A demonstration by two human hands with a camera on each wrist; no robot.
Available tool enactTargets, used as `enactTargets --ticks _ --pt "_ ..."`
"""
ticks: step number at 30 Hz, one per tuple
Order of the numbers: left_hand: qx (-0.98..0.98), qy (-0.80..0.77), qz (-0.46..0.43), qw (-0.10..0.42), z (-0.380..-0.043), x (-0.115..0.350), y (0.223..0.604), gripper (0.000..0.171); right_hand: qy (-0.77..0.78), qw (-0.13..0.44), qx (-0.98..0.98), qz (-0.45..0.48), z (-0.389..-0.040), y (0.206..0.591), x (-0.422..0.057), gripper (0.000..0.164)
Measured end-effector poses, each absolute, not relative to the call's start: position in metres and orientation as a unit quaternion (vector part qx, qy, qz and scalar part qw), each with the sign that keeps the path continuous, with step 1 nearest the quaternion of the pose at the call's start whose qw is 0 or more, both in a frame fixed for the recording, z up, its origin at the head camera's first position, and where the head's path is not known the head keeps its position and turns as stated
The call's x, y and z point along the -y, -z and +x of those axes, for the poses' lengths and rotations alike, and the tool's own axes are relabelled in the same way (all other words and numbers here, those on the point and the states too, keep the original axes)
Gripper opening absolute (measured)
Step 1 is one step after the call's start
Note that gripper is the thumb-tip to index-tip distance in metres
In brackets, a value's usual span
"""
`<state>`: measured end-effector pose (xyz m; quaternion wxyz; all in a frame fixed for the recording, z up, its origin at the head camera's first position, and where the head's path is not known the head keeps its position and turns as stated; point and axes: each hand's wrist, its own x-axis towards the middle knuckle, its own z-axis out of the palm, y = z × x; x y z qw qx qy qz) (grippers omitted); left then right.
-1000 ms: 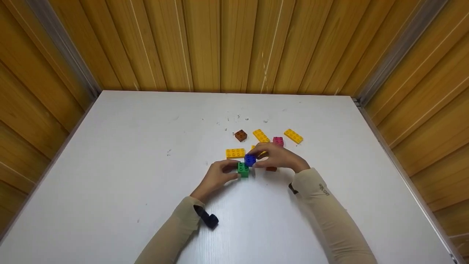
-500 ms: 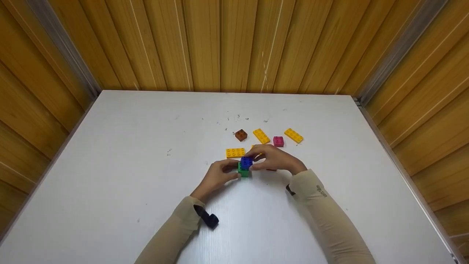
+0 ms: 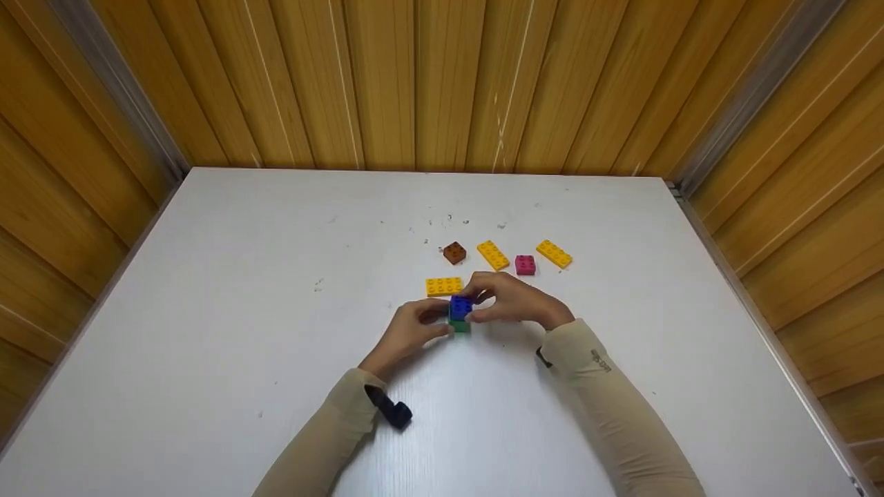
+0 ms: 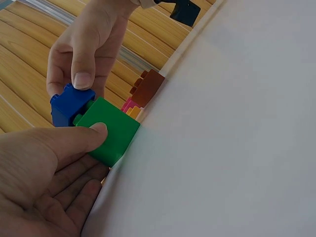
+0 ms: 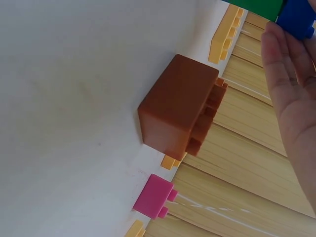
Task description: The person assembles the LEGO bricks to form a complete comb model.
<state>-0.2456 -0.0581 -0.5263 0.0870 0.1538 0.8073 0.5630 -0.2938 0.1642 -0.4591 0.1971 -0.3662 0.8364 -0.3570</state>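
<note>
My left hand (image 3: 407,335) pinches a green toy building brick (image 4: 111,131) between thumb and fingers, low at the white table. Just above it, my right hand (image 3: 514,300) grips a blue brick (image 4: 69,106) by its sides. The blue one overlaps most of the green one's top in the head view. In the left wrist view it sits over the studs, slightly askew, with some green studs still showing. A brown brick (image 5: 170,103) stands close to the right hand in the right wrist view; that hand covers it in the head view.
Beyond the hands lie yellow plates (image 3: 444,286), a pink brick (image 3: 525,265) and a second brown brick (image 3: 454,252). Another yellow plate (image 3: 554,254) is farther right. Wood-patterned walls (image 3: 414,90) enclose the white table (image 3: 276,290) at the back and sides.
My right hand has brought the blue brick left and slightly down, from the green brick's right corner to over its top. The left hand has stayed in place with the green brick.
</note>
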Motion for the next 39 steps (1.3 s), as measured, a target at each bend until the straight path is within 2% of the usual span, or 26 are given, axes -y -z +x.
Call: enactTargets --ticks 39 --pt "-0.804 -0.566 0.165 0.081 -0.245 0.059 0.525 0.039 0.294 0.21 -0.869 -0.34 -0.29 0.447 -0.151 0.026"
